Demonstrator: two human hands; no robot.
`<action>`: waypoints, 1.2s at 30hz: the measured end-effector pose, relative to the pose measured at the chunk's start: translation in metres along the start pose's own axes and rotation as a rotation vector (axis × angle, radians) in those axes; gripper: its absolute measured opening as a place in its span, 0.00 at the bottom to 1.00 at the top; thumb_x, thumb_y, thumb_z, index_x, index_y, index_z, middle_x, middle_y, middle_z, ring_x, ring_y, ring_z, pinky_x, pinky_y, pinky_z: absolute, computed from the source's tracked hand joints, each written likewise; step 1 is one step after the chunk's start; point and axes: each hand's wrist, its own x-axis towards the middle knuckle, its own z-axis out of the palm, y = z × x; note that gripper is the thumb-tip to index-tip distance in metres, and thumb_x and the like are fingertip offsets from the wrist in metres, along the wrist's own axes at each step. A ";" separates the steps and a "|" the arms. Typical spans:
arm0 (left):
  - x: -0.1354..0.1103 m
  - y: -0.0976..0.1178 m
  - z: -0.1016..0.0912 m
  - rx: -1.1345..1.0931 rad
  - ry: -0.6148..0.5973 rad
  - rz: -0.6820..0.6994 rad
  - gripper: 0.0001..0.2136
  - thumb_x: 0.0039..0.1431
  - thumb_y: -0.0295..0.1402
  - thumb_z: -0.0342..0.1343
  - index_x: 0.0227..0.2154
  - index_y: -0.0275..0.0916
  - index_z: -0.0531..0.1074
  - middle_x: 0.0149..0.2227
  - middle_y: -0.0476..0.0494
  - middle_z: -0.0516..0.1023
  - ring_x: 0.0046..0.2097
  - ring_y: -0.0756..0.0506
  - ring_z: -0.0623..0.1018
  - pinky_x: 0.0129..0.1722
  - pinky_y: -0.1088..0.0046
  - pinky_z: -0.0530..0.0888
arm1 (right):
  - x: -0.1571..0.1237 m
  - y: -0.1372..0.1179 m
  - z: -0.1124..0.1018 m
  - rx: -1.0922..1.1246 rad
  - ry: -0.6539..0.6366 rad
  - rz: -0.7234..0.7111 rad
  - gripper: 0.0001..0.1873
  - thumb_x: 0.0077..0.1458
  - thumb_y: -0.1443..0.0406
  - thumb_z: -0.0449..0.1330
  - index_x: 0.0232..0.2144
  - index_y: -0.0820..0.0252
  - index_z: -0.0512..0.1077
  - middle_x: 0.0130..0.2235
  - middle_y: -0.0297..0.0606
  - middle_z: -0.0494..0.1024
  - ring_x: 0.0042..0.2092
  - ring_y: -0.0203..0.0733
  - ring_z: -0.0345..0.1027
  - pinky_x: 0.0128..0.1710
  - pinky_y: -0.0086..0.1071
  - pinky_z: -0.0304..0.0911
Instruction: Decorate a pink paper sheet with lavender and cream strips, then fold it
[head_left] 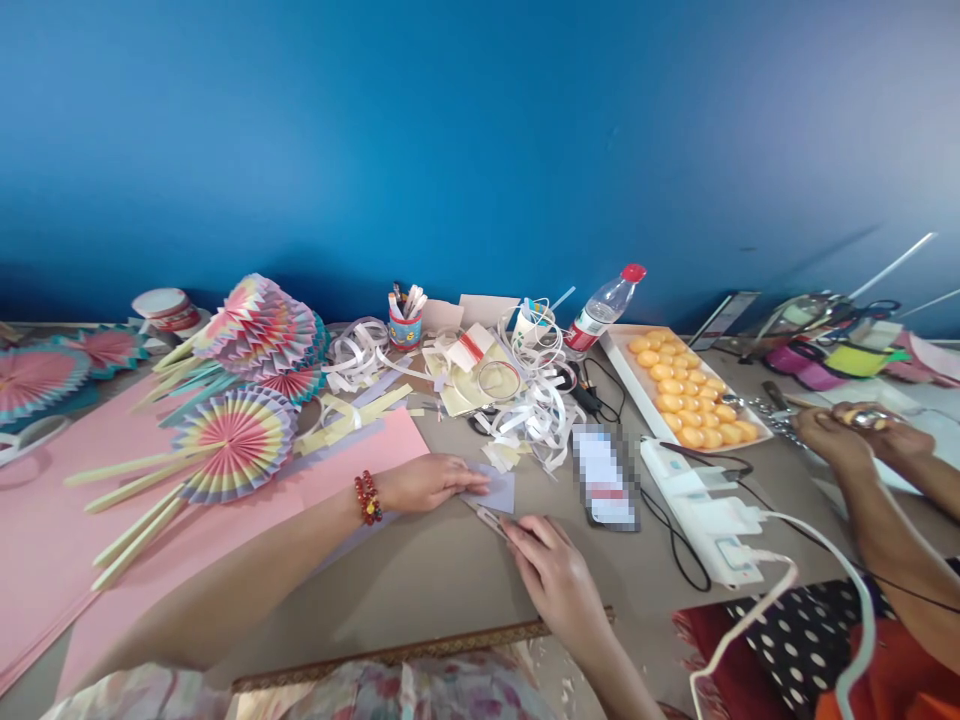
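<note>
Clock hours are read around the small purple paper (501, 492), which lies on the table (322, 610) beneath the left hand's fingertips. Toward nine, at the far left, a pink pleated paper fan (37, 380) lies with others beside it. Pink sheets (52, 530) spread out near it. A yellow-and-purple fan (234, 445) with pale sticks lies at nine, and a layered fan (259, 330) stands behind it at ten. A blue pen cup (405, 331) is at eleven. The left hand (427, 483), wearing red beads (368, 498), comes in from nine, its fingers together on the paper; whether the thumb pinches it, I cannot tell. A cutter (493, 520) points its tip toward these fingertips from five o'clock. White paper strips (536, 425) heap up at one. The right hand (551, 570), at five, has its thumb and fingers clamped on the cutter's handle. A red-capped bottle (600, 315) leans at one, further back. At three lies a blurred phone (606, 480); at two, a tray (637, 395) of orange balls (686, 390). A power strip (697, 520) is beyond the phone. Toward three, another person's hands (847, 440) hold something shiny.
</note>
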 end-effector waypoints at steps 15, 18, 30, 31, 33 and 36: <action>0.000 0.020 -0.004 -0.024 0.073 -0.085 0.17 0.71 0.33 0.40 0.57 0.45 0.65 0.49 0.45 0.77 0.51 0.46 0.75 0.54 0.69 0.68 | -0.018 0.035 -0.023 -0.241 0.257 0.111 0.19 0.65 0.65 0.49 0.56 0.57 0.68 0.44 0.46 0.75 0.45 0.50 0.71 0.43 0.42 0.68; -0.003 0.028 -0.005 -0.084 0.137 -0.103 0.16 0.71 0.32 0.40 0.57 0.44 0.65 0.48 0.45 0.77 0.51 0.47 0.75 0.54 0.70 0.69 | -0.009 0.036 -0.016 -0.304 0.217 0.094 0.19 0.64 0.68 0.48 0.54 0.58 0.70 0.44 0.46 0.74 0.46 0.50 0.70 0.42 0.42 0.68; -0.067 0.028 -0.004 0.383 0.371 -0.340 0.15 0.66 0.30 0.46 0.53 0.38 0.69 0.54 0.40 0.74 0.56 0.39 0.72 0.59 0.56 0.67 | 0.023 0.000 -0.003 -0.224 0.157 -0.057 0.13 0.63 0.70 0.51 0.47 0.57 0.69 0.45 0.43 0.74 0.46 0.48 0.68 0.45 0.42 0.67; -0.071 0.030 -0.001 0.409 0.347 -0.343 0.16 0.66 0.30 0.46 0.54 0.38 0.68 0.55 0.40 0.74 0.56 0.39 0.72 0.59 0.55 0.67 | 0.028 -0.002 0.000 -0.230 0.137 -0.065 0.12 0.62 0.70 0.51 0.47 0.58 0.69 0.44 0.44 0.74 0.46 0.49 0.68 0.45 0.42 0.67; -0.078 0.036 0.006 0.440 0.302 -0.348 0.17 0.66 0.29 0.47 0.56 0.38 0.67 0.56 0.40 0.73 0.57 0.39 0.72 0.59 0.56 0.67 | 0.037 -0.002 0.006 -0.261 0.113 -0.062 0.12 0.60 0.71 0.53 0.46 0.60 0.69 0.42 0.44 0.75 0.44 0.50 0.68 0.43 0.44 0.67; -0.086 0.048 0.012 0.453 0.230 -0.323 0.17 0.66 0.28 0.47 0.56 0.40 0.67 0.57 0.41 0.73 0.58 0.40 0.72 0.60 0.57 0.67 | 0.045 0.004 0.011 -0.258 0.067 -0.061 0.12 0.55 0.74 0.54 0.41 0.59 0.69 0.38 0.42 0.74 0.40 0.49 0.69 0.40 0.41 0.66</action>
